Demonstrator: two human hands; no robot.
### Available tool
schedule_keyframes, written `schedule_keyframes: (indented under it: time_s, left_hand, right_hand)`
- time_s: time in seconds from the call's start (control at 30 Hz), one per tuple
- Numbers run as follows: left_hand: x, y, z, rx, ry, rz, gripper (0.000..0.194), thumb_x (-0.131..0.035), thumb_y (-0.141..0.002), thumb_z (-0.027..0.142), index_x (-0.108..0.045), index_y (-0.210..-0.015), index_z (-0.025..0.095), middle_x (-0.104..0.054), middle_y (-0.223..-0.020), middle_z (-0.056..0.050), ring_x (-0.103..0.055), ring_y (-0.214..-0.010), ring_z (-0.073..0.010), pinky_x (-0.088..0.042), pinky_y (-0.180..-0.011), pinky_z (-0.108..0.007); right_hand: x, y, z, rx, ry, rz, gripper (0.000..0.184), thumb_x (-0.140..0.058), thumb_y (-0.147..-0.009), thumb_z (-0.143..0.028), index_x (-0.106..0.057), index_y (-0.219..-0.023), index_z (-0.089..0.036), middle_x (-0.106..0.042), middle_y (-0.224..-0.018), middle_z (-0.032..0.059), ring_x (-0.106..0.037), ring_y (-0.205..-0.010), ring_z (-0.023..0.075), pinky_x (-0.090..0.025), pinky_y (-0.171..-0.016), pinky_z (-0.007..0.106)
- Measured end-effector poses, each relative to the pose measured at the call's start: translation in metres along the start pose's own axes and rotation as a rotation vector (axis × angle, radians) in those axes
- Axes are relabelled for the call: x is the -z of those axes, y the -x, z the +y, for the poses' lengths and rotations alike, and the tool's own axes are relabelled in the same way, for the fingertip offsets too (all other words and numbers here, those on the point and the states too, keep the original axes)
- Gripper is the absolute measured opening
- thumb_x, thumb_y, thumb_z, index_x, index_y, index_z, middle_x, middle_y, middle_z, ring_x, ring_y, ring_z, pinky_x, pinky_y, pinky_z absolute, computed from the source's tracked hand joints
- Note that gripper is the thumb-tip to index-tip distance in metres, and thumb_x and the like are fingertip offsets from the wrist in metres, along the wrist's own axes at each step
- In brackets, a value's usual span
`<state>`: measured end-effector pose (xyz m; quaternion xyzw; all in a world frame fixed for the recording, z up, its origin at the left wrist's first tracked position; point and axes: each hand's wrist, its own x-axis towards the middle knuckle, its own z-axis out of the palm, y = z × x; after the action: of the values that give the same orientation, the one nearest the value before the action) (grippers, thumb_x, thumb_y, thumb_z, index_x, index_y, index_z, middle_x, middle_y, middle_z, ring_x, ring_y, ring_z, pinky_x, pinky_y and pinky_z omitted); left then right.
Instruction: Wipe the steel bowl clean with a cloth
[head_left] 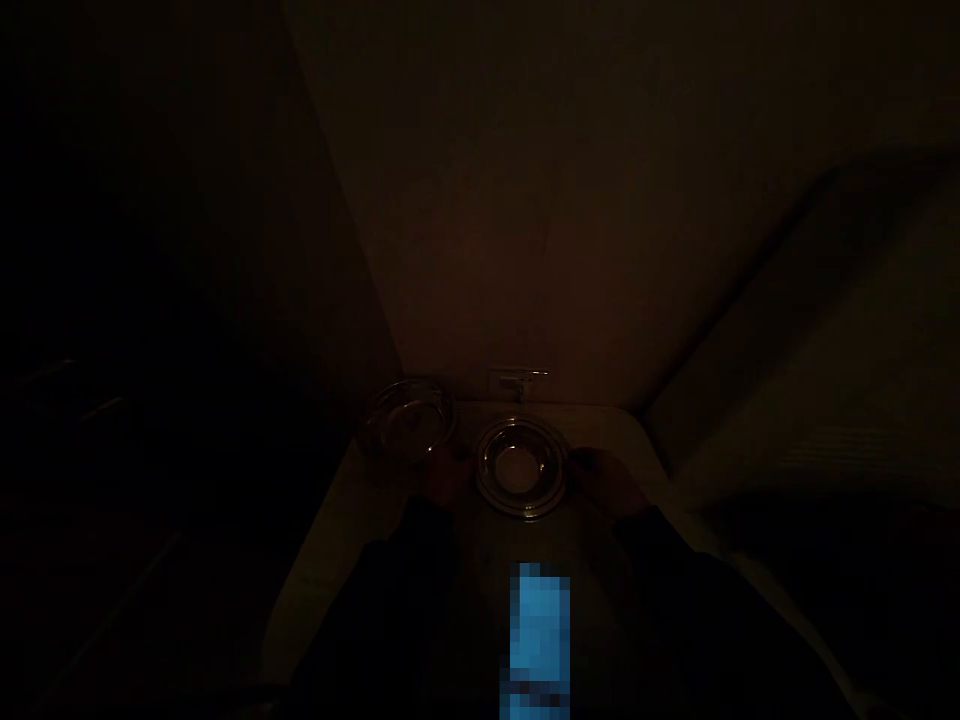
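The scene is very dark. A shiny round dish [523,425] with a wide ringed rim and a pale round middle is between my two hands, over the small table. My left hand [448,478] is at the dish's left rim, with its fingers closed toward the edge and only dimly visible. On the opposite side, my right hand [604,480] grips the right rim with bent fingers. A clear, shiny bowl [412,390] stands just beyond my left hand, at the table's back left corner. Dark sleeves cover both arms.
The pale table [315,560] has rounded corners and stands against a wall [525,200]. An outlet plate [510,380] with something plugged in is low on that wall. A blurred blue pixelated patch covers the bottom centre. Deep shadow hides the left side.
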<state>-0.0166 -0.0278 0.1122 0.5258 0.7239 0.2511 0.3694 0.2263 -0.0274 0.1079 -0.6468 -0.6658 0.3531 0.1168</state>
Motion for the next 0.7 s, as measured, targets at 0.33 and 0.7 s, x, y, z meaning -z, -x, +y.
schedule_keyframes:
  time_s: [0.33, 0.7]
  left_hand:
    - [-0.007, 0.004, 0.011, -0.015, -0.257, 0.003, 0.026, -0.058, -0.077, 0.030, -0.070, -0.086, 0.010, -0.071, -0.094, -0.017, -0.066, -0.088, -0.0255, -0.046, -0.071, -0.030]
    - [-0.016, 0.000, 0.004, -0.028, -0.340, 0.008, 0.026, -0.054, -0.079, 0.028, -0.069, -0.088, 0.010, -0.069, -0.099, -0.019, -0.065, -0.093, -0.0277, -0.045, -0.073, -0.031]
  right_hand:
    - [0.000, -0.006, 0.007, 0.010, 0.079, 0.029, 0.030, -0.054, -0.090, -0.035, -0.056, -0.114, -0.017, -0.059, -0.114, 0.0072, -0.060, -0.096, 0.0188, -0.051, -0.081, 0.040]
    - [-0.001, -0.007, 0.006, -0.018, 0.088, 0.042, 0.030, -0.054, -0.090, -0.035, -0.056, -0.115, -0.017, -0.058, -0.115, 0.0075, -0.060, -0.096, 0.0190, -0.051, -0.081, 0.040]
